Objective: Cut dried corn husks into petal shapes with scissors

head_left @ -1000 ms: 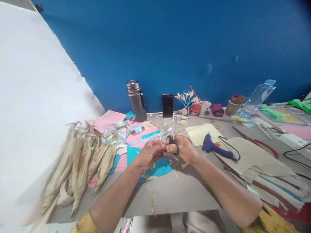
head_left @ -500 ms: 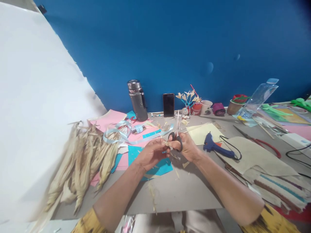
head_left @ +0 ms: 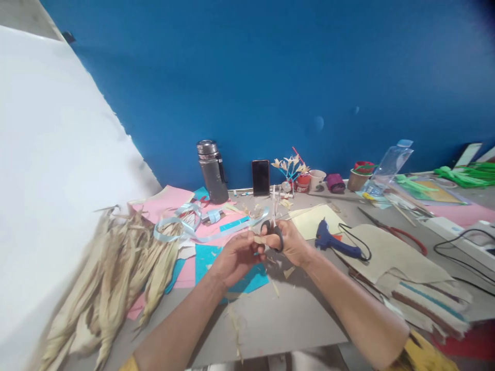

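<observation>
Workpiece: a small pale piece (head_left: 259,239), apparently dried husk, is located between the two hands, above the blue sheet (head_left: 251,281) on the worktop (head_left: 294,314). The left hand (head_left: 240,257) pinches it between thumb and fingertips. The right hand (head_left: 294,242) grips the scissors (head_left: 274,220) by their black handles, blades directed away from the person; its thumb lies at the piece, but whether it bears on it cannot be told.

Handling, as judged: the piece should be very light, dry and papery, flexible when bent but liable to split along its fibres. Grip it flat at one end with light fingertip pressure; do not twist or pull hard. Slipping is a lesser risk than tearing. The scissors should be rigid and light; hold them by the handles only and keep fingers clear of the blades. The dried husks (head_left: 116,278) at the left should be brittle at their thin edges; lift them by the thicker, gathered ends
</observation>
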`<state>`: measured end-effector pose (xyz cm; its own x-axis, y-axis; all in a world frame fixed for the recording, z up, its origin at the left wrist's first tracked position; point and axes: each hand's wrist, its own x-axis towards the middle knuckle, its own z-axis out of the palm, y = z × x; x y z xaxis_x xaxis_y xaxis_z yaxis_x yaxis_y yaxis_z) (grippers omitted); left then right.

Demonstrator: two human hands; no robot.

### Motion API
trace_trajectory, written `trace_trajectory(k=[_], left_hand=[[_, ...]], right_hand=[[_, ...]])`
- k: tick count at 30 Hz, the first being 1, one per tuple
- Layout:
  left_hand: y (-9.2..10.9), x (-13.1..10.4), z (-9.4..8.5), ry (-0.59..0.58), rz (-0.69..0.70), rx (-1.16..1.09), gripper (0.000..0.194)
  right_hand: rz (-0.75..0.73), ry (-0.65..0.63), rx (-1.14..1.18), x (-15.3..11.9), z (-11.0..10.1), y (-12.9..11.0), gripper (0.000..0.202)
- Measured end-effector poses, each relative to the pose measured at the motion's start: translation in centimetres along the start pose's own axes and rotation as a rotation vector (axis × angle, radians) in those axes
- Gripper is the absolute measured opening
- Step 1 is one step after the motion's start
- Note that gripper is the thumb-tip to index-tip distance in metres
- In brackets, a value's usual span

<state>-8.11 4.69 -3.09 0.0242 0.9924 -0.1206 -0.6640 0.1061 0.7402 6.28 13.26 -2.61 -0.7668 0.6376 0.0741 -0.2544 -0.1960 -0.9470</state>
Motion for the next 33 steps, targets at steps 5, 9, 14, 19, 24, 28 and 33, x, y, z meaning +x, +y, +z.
trace_trajectory(k=[5,9,14,19,24,28,33], left_hand=[[-0.3,0.3,0.4,0.071,0.063,0.037,0.023],[-1.1,0.7,0.5,0.145,0.136,0.227,0.024],[-1.4,0.8,0.5,0.218,0.201,0.287,0.025],[-1.2,0.6,0.9,0.217,0.222,0.295,0.024],[-0.6,0.8,1.0,0.248,0.296,0.293,0.017],[0.0,1.0,0.9,0.282,0.275,0.225,0.016],[-0.5,0.9,1.5,0.273,0.212,0.176,0.027]], right_hand=[[-0.118,0.184,-0.115,0.5,-0.6,0.1,0.027],[-0.148,0.288,-0.177,0.7,-0.5,0.8,0.028],[-0.141,0.289,-0.198,0.5,0.1,1.2,0.026],[-0.165,0.341,-0.253,0.4,0.5,0.6,0.023],[-0.189,0.354,-0.266,0.5,0.6,0.2,0.023],[-0.212,0.373,-0.231,0.8,0.7,0.6,0.026],[-0.224,0.394,-0.184,0.9,0.9,0.8,0.026]])
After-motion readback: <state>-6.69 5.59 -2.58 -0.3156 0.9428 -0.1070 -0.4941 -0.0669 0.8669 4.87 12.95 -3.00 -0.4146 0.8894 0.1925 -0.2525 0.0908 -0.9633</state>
